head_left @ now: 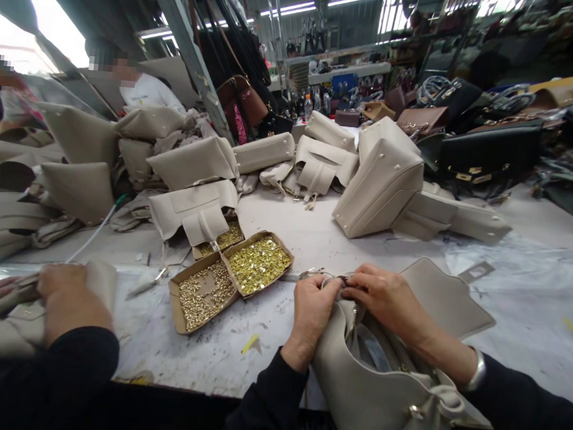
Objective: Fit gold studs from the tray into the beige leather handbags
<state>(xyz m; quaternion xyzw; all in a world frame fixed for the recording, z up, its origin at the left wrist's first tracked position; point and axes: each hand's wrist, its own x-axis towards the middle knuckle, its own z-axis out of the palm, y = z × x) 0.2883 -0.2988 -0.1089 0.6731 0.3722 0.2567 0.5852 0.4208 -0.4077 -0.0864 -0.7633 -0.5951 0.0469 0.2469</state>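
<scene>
Hands (312, 307) pinch something mostly hidden at the open mouth of a beige leather-look handbag (363, 396) below them, shaped but apparently unfinished.

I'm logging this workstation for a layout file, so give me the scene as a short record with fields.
Hands: left hand and right hand close together, pinching at the bag's upper edge; exact part unclear
Bag: beige, open at the top
Boxes: side by side; round gold bits in one, flat gold bits in another
Neighbour: co-worker's hand at far left, on beige material
Behind: beige bags; black bags at right
</scene>
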